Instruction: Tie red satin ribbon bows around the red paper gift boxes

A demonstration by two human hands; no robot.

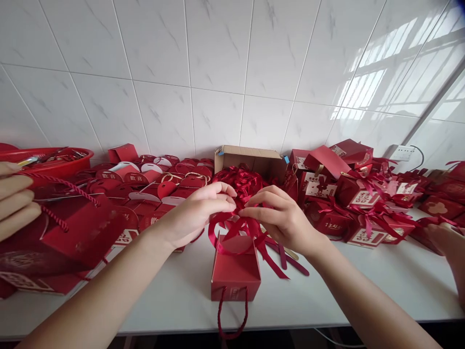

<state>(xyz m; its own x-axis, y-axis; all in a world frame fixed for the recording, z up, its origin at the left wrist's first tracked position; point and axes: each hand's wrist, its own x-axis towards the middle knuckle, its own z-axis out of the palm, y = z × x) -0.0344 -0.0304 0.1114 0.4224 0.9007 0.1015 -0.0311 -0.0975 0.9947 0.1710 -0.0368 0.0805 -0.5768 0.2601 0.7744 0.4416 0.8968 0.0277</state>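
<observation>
A small red gift box stands on the white table in front of me, its twisted rope handle hanging over the near edge. Dark red satin ribbon loops over its top, with one tail trailing to the right. My left hand pinches the ribbon from the left, fingertips together. From the other side my right hand also has its fingers closed on the ribbon. The fingertips of both hands nearly meet above the box. Exactly how the ribbon loops cross there is partly hidden.
Behind are a cardboard carton of ribbon and many red boxes. Boxes with bows pile up at right. Another person's hand grips a corded box at left; another hand shows far right. Flat strips lie nearby.
</observation>
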